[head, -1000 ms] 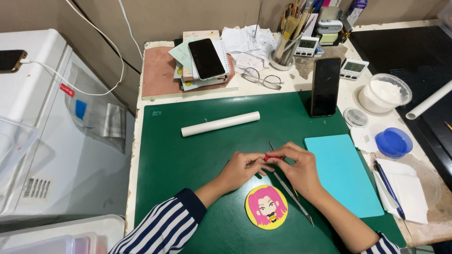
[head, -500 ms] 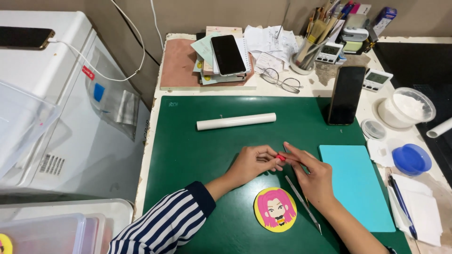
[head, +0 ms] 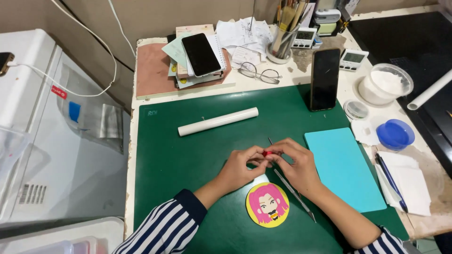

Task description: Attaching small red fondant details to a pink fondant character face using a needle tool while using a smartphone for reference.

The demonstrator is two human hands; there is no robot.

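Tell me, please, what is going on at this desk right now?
A person in striped sleeves pinches a small red piece between the left hand and right hand, above a green mat. Just below the hands lies a round yellow disc bearing a pink-haired cartoon face, with a thin metal tool beside it. A white roller and a turquoise sheet also rest on the mat.

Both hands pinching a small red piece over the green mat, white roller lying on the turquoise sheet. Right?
Not quite. The head view shows the white roller lying on the green mat, apart from the turquoise sheet. Left hand and right hand do pinch the small red piece.
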